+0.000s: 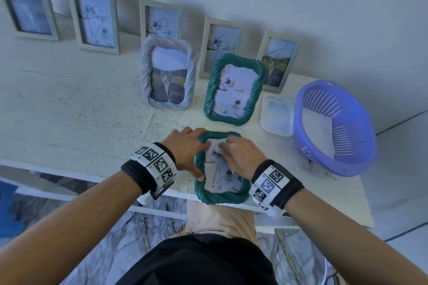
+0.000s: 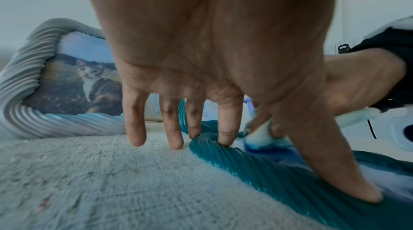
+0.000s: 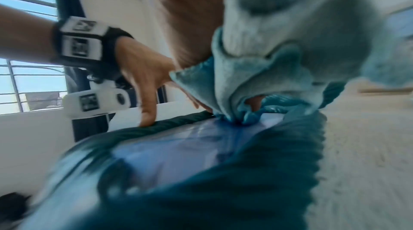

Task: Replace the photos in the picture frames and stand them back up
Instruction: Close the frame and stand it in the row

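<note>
The right hand's (image 1: 240,156) fingers are bunched tight around a pale cloth (image 3: 279,39), pressing it onto the glass of the teal frame (image 1: 222,194). The left hand (image 1: 185,150) lies spread, fingers (image 2: 225,124) straight and apart, index and thumb on the frame's left rim. The frame lies flat at the counter's (image 1: 81,111) near edge. Both wristbands carry square black-and-white codes; no writing is readable. Beyond stand a grey frame (image 1: 168,73) and another teal frame (image 1: 234,89).

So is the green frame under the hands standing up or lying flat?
Lying flat. The green frame lies face up on the table, the left hand pressing its edge, the right hand holding a cloth on its glass.
</note>
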`<control>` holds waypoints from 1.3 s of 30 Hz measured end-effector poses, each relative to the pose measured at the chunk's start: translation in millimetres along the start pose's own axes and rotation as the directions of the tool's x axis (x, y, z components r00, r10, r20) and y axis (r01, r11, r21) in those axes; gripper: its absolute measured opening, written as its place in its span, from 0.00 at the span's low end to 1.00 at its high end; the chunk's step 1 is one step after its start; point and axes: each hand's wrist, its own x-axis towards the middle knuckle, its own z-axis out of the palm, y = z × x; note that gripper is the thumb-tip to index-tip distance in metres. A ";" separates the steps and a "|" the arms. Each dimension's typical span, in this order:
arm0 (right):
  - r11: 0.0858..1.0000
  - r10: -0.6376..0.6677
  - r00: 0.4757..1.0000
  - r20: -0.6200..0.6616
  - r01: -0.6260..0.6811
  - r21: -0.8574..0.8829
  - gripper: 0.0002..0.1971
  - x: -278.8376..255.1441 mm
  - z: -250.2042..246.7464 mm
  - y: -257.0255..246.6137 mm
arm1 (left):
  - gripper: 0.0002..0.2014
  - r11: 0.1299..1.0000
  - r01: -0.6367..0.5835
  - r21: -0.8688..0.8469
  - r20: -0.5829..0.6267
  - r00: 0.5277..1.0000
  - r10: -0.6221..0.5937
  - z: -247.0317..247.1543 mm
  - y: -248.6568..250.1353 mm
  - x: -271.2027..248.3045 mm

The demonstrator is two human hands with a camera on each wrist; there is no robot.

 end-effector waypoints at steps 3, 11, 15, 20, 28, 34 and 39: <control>0.988 -0.143 0.988 0.054 0.140 0.059 0.12 -21.8 1.1 -11.5 | 0.48 1.000 -0.001 0.006 -0.003 1.000 0.001 -0.9 0.8 1.4; 1.000 0.023 0.999 0.041 -0.023 -0.011 0.14 9.6 -14.7 19.5 | 0.48 1.000 0.000 0.021 -0.005 1.000 0.001 -0.5 1.1 0.1; 0.997 -0.001 0.995 0.099 -0.007 0.083 0.16 -13.5 -7.7 12.2 | 0.49 1.000 0.008 0.024 -0.009 1.000 -0.008 1.5 1.4 0.7; 0.993 -0.118 0.978 0.174 0.115 0.029 0.14 -35.5 -0.9 16.7 | 0.49 1.000 -0.005 0.030 -0.001 1.000 0.005 0.5 0.2 2.1; 1.000 -0.007 0.997 0.071 0.005 0.030 0.14 -13.9 -5.0 18.4 | 0.49 1.000 0.000 0.021 0.009 1.000 0.000 2.8 0.0 3.4; 0.979 -0.201 0.962 0.184 0.202 0.015 0.13 -50.0 -1.8 13.5 | 0.48 1.000 0.006 0.016 0.033 0.999 -0.007 -1.1 2.1 4.1; 1.000 -0.023 0.998 0.062 0.023 -0.015 0.13 -12.9 -2.7 23.6 | 0.48 1.000 0.009 0.025 0.035 0.999 -0.010 -1.3 2.8 4.3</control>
